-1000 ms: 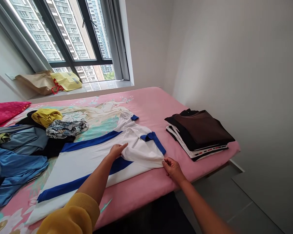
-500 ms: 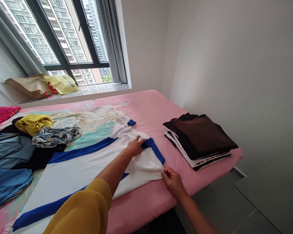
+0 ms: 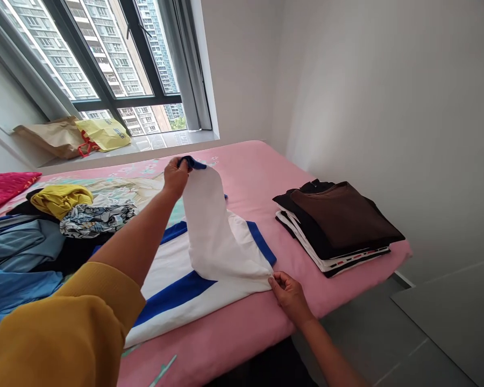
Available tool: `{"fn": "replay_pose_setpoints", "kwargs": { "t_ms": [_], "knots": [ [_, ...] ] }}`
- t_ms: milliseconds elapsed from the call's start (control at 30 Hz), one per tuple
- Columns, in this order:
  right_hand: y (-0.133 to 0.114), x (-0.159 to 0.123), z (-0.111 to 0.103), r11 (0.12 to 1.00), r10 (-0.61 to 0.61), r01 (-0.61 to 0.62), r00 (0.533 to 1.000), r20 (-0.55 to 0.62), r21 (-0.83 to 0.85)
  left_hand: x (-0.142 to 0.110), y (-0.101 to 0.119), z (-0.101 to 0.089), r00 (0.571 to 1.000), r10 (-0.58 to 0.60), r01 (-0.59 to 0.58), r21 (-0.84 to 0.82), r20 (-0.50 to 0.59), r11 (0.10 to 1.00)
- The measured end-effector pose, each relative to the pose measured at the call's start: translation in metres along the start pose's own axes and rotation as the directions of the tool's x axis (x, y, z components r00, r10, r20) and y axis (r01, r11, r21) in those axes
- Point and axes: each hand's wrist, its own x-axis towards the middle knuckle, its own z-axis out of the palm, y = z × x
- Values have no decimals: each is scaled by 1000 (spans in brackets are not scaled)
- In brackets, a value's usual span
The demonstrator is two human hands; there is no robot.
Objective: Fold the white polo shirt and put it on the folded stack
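Note:
A white shirt (image 3: 210, 231) with blue bands and blue-edged sleeves is spread over the near part of the bed. My left hand (image 3: 177, 177) is closed on a blue-cuffed sleeve and holds it up above the bed, so white cloth hangs down from it to the shirt's body. Low at the shirt's right corner, my right hand (image 3: 288, 295) pinches the white fabric between thumb and fingers. My mustard sleeve and left forearm hide the shirt's left part.
A stack of folded clothes (image 3: 339, 226), brown on top, lies at the bed's right edge. Loose clothes (image 3: 36, 236) are heaped on the left, near a red cushion (image 3: 8, 191). Paper bags (image 3: 56, 138) rest on the windowsill. The pink bedsheet (image 3: 242, 161) reaches the wall.
My left hand has gone from lying on the shirt to up and left, lifting a sleeve with it. My right hand keeps its pinch on the corner.

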Motion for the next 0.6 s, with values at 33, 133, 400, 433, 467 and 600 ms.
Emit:
{"fn": "replay_pose_setpoints", "kwargs": {
  "t_ms": [33,133,400,433,467,600],
  "knots": [
    [0,0,0,1000,10,-10,1000,1,7,4,8,-6,1000,0,0,-14,-2,1000],
    [-1,-1,0,1000,21,-21,1000,-1,15,11,28,-18,998,29,-29,-20,-47,999],
    [-1,0,-2,1000,1,-1,1000,-22,-12,35,46,-27,997,47,-52,-81,-62,995],
    [1,0,-2,1000,-1,0,1000,-21,-12,35,43,-25,998,49,-53,-83,-46,995],
    [3,1,-3,1000,-2,2,1000,-20,-11,35,39,-23,998,53,-55,-82,-26,995],
    [11,1,-5,1000,-18,18,1000,-18,-8,36,17,-13,996,90,-89,-55,22,995]
  ]
}}
